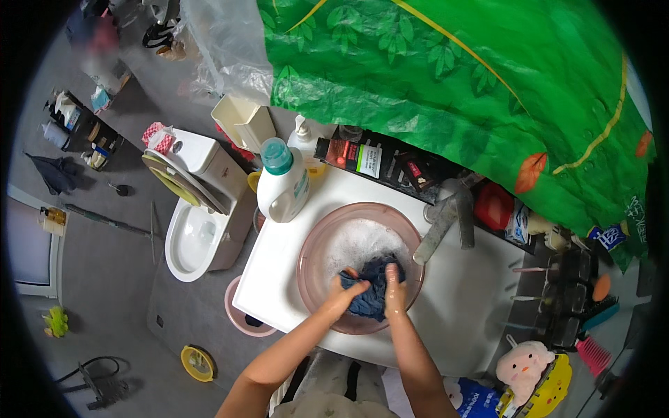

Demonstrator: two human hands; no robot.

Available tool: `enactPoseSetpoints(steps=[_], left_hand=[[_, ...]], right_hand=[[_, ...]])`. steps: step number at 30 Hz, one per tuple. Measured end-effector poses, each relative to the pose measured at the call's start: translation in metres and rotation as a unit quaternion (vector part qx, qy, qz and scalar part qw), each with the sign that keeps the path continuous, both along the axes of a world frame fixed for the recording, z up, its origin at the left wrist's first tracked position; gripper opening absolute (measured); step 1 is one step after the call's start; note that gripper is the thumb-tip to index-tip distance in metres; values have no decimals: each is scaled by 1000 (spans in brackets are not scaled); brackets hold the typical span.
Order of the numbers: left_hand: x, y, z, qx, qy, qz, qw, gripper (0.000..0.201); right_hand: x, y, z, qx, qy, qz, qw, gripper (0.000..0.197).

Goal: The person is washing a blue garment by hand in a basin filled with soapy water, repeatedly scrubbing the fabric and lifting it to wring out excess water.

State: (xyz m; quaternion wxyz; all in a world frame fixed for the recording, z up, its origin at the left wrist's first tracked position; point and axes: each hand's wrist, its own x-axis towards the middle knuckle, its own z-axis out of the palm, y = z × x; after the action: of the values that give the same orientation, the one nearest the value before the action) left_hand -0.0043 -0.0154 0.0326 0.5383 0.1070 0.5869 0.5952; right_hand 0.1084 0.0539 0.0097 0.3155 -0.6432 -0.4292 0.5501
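A dark blue cloth [371, 287] lies bunched in soapy water inside a round pinkish basin [317, 240] that stands in the white sink [279, 258]. My left hand [345, 291] grips the cloth's left side. My right hand [394, 287] presses on its right side, fingers closed over the wet fabric. White foam [355, 240] covers the water behind the cloth. Both forearms come up from the lower edge.
A white detergent bottle with a teal cap [282, 184] stands at the sink's back left. A metal tap [442, 223] reaches over the basin. A toilet [195, 223] is to the left, a pink bucket [240, 313] below the sink, and a green leaf-patterned curtain [453, 76] hangs behind.
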Motion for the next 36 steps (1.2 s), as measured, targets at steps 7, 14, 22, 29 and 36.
enactPoseSetpoints(steps=[7,14,22,29,36], left_hand=[[-42,-4,18,-116,631,-239,729,56],[-21,62,-71,-32,688,-336,642,84],[-36,91,-120,-208,603,-624,451,62],[-10,49,-106,14,495,-286,821,57],[41,2,-33,197,432,-258,841,25]], right_hand=[[84,16,-94,-208,218,-56,952,55],[13,-17,-109,-88,-162,190,964,67],[23,-11,-144,39,-260,239,935,61],[13,10,-75,-333,328,-169,868,78],[0,24,-84,-319,534,35,783,52]])
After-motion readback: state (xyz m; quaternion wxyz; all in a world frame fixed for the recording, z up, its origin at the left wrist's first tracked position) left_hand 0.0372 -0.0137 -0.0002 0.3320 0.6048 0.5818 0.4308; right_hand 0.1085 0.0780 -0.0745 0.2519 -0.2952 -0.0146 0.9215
